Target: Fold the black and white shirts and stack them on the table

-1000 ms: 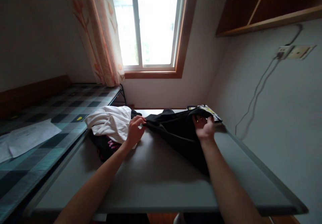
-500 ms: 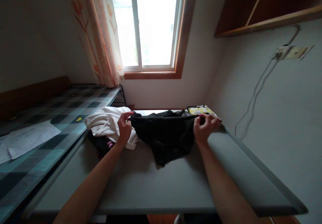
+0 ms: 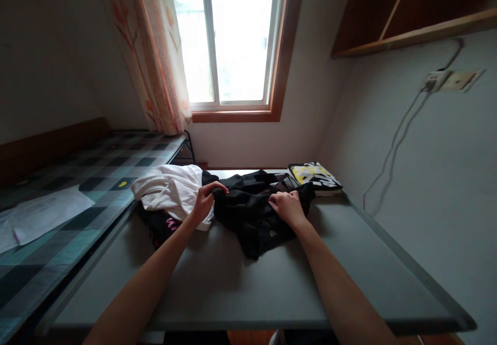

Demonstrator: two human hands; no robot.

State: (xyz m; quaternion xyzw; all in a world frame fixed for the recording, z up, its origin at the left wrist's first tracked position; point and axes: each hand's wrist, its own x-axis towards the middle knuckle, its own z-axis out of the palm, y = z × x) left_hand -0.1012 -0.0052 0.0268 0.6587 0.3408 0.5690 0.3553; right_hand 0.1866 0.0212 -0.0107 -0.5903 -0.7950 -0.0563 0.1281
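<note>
A crumpled black garment (image 3: 252, 221) lies partly on the grey table, its lower end spread toward me; I cannot tell its exact kind. At its upper left edge, my left hand (image 3: 207, 197) is closed, pinching the cloth between thumb and fingers. My right hand (image 3: 288, 206) rests farther right on the same garment with curled fingers gripping the fabric. Some of the black cloth extends past that hand to the right. Close to my left hand sits a heaped white garment (image 3: 171, 190), on top of a dark one with pink lettering (image 3: 171, 222).
A folded black, white and yellow cloth (image 3: 314, 174) lies at the table's back right. The grey table (image 3: 240, 298) borders a wall with a plugged-in cable (image 3: 396, 138). To the left, a bed with a checked cover (image 3: 116, 164) bears white papers (image 3: 42, 215).
The stretched top edge of the black garment has come down and slackened. My right hand has moved left from its right corner onto the cloth; my left hand has shifted slightly right and lower.
</note>
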